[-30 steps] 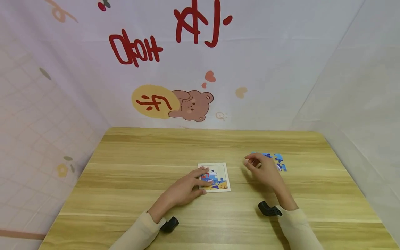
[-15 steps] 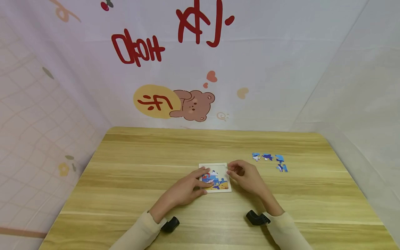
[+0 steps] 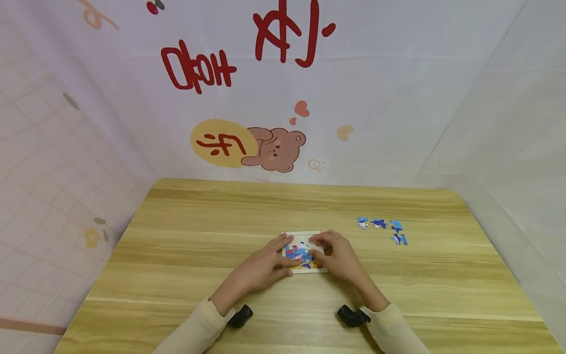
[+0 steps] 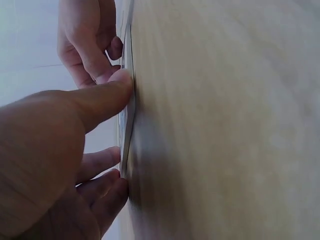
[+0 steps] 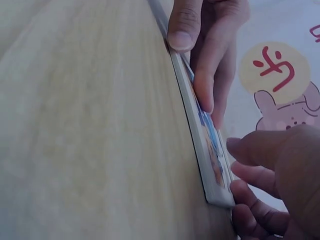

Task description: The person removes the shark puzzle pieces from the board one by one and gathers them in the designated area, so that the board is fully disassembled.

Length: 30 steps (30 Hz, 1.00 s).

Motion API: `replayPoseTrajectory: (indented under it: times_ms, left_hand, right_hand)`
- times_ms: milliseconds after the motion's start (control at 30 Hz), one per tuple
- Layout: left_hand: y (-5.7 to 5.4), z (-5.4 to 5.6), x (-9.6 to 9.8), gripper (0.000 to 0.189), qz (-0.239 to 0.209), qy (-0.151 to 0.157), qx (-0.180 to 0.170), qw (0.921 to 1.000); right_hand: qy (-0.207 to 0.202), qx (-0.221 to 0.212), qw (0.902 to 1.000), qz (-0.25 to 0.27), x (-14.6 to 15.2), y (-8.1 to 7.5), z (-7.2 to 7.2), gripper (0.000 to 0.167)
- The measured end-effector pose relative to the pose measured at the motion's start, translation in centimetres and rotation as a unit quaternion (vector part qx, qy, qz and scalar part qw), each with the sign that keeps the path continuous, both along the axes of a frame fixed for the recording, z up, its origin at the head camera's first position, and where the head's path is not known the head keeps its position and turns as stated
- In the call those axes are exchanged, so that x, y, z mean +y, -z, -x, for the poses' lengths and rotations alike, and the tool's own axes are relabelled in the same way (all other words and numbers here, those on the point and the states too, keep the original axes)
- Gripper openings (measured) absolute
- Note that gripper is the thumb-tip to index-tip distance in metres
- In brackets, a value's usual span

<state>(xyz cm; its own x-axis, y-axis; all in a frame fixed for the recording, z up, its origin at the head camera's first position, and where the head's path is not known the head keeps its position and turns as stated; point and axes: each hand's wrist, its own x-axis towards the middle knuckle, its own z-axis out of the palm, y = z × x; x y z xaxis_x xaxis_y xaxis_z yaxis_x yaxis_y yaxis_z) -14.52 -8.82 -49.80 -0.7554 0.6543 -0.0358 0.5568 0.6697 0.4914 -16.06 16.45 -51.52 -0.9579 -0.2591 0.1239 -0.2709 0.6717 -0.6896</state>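
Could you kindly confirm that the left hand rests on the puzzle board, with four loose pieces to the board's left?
Not quite: the head view shows four loose pieces to the right of the puzzle board; the left hand is on it.

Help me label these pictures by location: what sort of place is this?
Probably an indoor recording booth: a wood-grain table, a printed backdrop behind it, and black wrist-worn devices.

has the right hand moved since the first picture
Yes. In the head view, the right hand has moved left, away from the loose puzzle pieces, to the right side of the puzzle tray.
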Motion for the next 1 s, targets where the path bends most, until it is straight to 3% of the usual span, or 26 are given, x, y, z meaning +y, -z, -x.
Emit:
replayPoseTrajectory:
  times_ms: [200,500,1000]
  left_hand:
    - [0.11,0.15,-0.16,0.037,-0.012,0.009,-0.001,0.9999]
    - [-0.04,0.38,-0.42,0.04,-0.025,0.011,-0.049,0.9984]
    - [0.24,0.49,-0.19,0.039,-0.025,0.006,-0.046,0.9986]
  right_hand:
    - [0.013,-0.018,0.9993,-0.031,-0.67,-0.16,-0.17,0.022]
    - [0.012,-0.025,0.9991,-0.033,-0.86,-0.48,-0.27,0.021]
    - [0.029,-0.014,0.9993,-0.019,-1.06,-0.19,-0.33,0.019]
